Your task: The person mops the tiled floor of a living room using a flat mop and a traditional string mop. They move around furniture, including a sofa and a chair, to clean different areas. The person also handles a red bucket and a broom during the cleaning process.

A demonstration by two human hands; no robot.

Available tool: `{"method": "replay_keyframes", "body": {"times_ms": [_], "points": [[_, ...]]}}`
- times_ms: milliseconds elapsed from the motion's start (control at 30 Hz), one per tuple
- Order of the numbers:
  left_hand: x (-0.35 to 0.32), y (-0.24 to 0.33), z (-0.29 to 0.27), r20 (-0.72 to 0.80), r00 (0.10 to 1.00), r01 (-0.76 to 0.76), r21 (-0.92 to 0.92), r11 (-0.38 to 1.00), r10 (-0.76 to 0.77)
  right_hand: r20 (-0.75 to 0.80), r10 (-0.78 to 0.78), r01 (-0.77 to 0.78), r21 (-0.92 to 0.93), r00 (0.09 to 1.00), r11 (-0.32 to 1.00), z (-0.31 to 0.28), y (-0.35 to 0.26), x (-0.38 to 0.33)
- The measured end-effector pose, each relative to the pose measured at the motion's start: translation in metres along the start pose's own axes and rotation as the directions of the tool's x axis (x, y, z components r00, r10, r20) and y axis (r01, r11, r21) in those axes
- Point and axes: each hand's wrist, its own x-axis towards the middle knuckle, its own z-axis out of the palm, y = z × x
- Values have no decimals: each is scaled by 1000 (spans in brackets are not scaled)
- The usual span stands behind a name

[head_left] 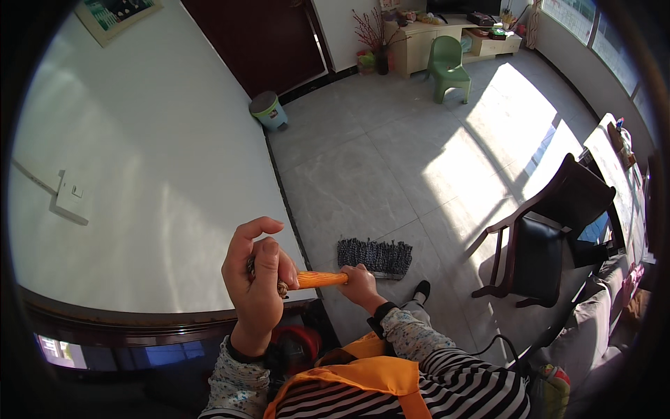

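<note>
A mop with an orange wood-grain handle [321, 279] slants down from my hands to the floor. My left hand [257, 269] is closed round its upper end, with the index finger crooked up off the grip; a brownish, rough end pokes out below the fingers. Further down the handle, my right hand [361, 285] is wrapped round it. The mop's shaggy dark grey and white head [375, 257] lies on the grey tiles, just beyond my right hand. My dark shoe [422, 290] shows to the right of the mop head.
A white wall [139, 195] runs along my left, with a bin [269, 110] by the dark door [258, 42]. Ahead stands a green chair [447, 68] before a low cabinet [419, 49]. To my right are a dark wooden chair [534, 255], a table [618, 160] and a sofa [583, 332].
</note>
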Motion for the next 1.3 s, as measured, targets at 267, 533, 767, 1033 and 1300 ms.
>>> {"method": "replay_keyframes", "body": {"times_ms": [267, 533, 767, 1033, 1300], "points": [[-3, -40, 7, -83, 954, 285, -46, 957, -288, 384, -163, 127, 118, 909, 985, 9, 52, -63], [-3, -71, 0, -437, 895, 194, 211, 958, -85, -409, 693, -131, 800, 594, 585, -314, 303, -25], [29, -99, 14, -627, 761, 407, 259, 876, -168, -590, 805, 171, 788, -64, 592, -632, 428, -39], [62, -109, 41, -587, 784, 405, 239, 883, -201, -469, 871, -336, 851, -145, 402, -739, 457, 6], [15, -82, 45, -720, 671, 441, 194, 876, -178, -215, 976, -139, 966, 48, 219, -729, 517, 16]]}}
